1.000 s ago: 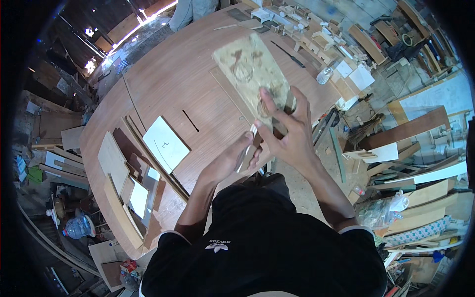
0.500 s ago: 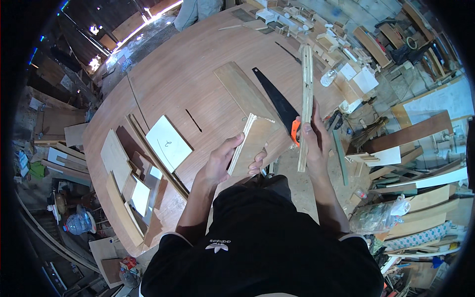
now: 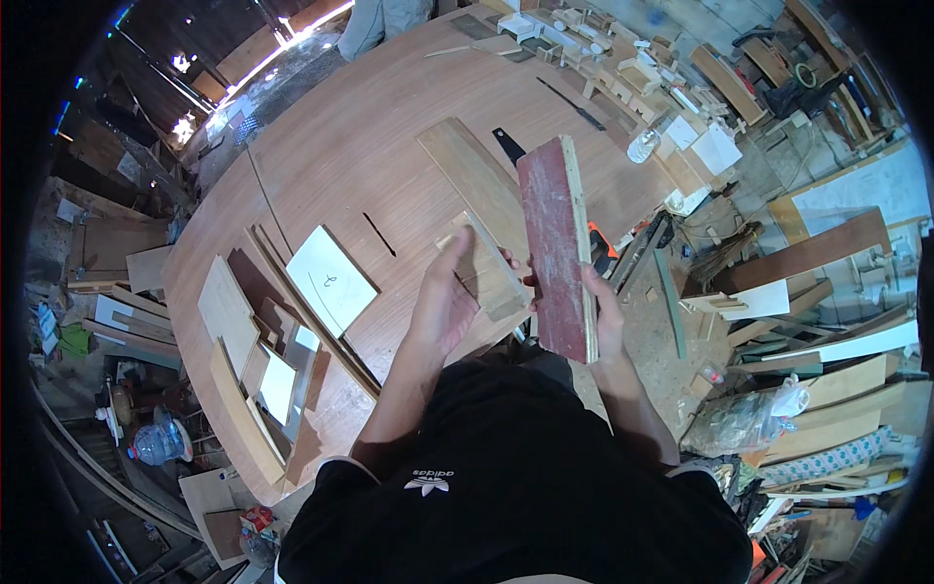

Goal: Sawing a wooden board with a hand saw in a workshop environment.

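Observation:
My left hand [image 3: 444,304] grips a short piece of light plywood [image 3: 484,271], its thumb lying along the upper face. In my right hand [image 3: 605,316] is a longer plywood board [image 3: 555,248], held upright by its right edge with the worn reddish face showing. The two pieces are close together above the table's near edge; the reddish board hides part of the gap, so I cannot tell whether they touch. Behind them a hand saw lies on the table: its black blade [image 3: 507,146] and orange handle [image 3: 599,239] show on either side of the board. A long plain board [image 3: 471,175] lies beside it.
On the wooden table [image 3: 331,165] are a white panel [image 3: 332,280] with a pen mark, stacked board offcuts [image 3: 229,302] at left, and a thin dark tool [image 3: 571,103] farther back. Small wooden parts [image 3: 642,76] crowd the far right. Timber leans on the right.
My right hand has turned its board from edge-on to show the reddish face and brought it left, over the saw. My left hand has tilted its piece and shifted slightly right.

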